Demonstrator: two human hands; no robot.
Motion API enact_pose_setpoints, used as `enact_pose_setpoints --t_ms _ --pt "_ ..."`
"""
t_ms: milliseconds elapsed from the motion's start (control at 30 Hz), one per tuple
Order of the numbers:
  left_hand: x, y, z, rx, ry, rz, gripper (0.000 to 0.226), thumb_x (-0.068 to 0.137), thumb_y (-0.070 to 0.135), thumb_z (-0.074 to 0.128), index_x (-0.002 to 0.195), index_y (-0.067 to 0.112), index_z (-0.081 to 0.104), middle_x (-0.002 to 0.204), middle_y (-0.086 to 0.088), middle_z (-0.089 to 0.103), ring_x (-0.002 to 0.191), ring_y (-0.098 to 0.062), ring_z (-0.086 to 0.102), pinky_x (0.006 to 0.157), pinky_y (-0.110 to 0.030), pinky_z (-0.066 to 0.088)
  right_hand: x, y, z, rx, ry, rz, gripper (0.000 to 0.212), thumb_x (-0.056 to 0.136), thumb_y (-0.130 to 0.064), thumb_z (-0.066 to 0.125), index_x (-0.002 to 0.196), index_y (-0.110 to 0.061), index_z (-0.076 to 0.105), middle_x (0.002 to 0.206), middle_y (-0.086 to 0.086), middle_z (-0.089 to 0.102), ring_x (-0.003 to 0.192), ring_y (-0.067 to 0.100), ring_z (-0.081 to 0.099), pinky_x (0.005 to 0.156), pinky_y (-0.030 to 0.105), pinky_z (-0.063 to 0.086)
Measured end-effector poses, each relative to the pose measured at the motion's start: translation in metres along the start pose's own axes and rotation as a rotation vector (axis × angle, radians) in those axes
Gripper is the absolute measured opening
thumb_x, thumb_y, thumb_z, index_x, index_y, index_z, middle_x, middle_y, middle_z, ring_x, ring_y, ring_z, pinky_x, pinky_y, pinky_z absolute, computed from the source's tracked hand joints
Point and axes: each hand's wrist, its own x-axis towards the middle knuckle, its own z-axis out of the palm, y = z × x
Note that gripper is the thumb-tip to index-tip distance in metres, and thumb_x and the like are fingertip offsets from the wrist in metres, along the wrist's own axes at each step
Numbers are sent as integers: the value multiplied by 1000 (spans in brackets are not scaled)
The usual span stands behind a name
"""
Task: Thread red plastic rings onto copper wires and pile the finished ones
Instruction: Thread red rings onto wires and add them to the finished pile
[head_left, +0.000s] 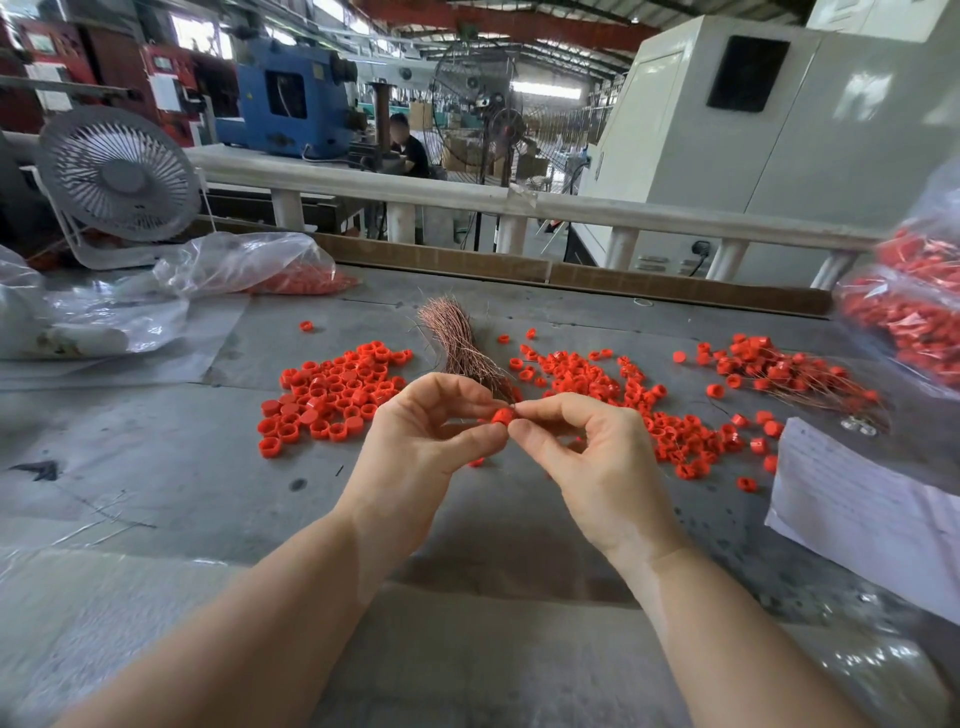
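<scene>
While a red ring (502, 416) is pinched by the left hand (426, 431), something fine, probably wire, is nipped by the right hand (582, 447) for threading.

Honestly nothing here is readable. The stack of white paper sheets (852, 499) on the right of the desk (156, 467) has faint printed lines, too blurry to make out. The notices on the red cabinets (166, 88) in the back are just smudges too.
</scene>
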Motion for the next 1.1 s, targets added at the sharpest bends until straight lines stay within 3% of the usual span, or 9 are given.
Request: enact_pose_setpoints --t_ms 100,200,400,600,933,1100 --pt "-1 1 1 33 9 26 24 55 8 73 75 13 61 73 -1 70 67 -12 64 65 -29 51 0 0 0 14 -3 9 16 79 -16 72 76 -31 69 67 -20 67 62 -4 58 64 18 45" --pt "-3 2 4 34 8 49 26 54 10 73 76 10 59 69 2 69 64 -9 64 62 -23 52 0 -1 -1 55 -22 13 15 77 -19 74 72 -32 69 67 -19 68 59 -3 57 59 13 45" --pt "-4 7 4 52 -14 69 32 46 23 78 72 14 61 66 3 69 64 -7 64 63 -20 52 0 1 -2 264 -151 154 11 74 -35 72 69 -25 74 67 1 69 59 8 57 48 20 43" --pt "-5 8 4 24 -91 65 28 52 8 75 73 8 57 62 1 66 59 -13 65 62 -22 55 1 3 -4 295 -210 123 18 79 -29 60 65 -21 69 56 -3 59 54 8 51 48 20 41" --pt "-6 8 3 93 -93 60 27 51 7 75 70 7 56 61 3 65 61 -10 63 64 -20 54 1 4 -3 178 -198 92 21 79 -32 59 64 -18 64 52 -6 50 53 6 42 49 15 34" --pt "-6 8 5 108 -78 61 25 54 5 73 73 6 56 63 3 65 62 -8 63 64 -18 53 0 3 -2 191 -188 126 24 79 -31 58 59 -20 62 53 -2 49 55 11 42 49 21 34"
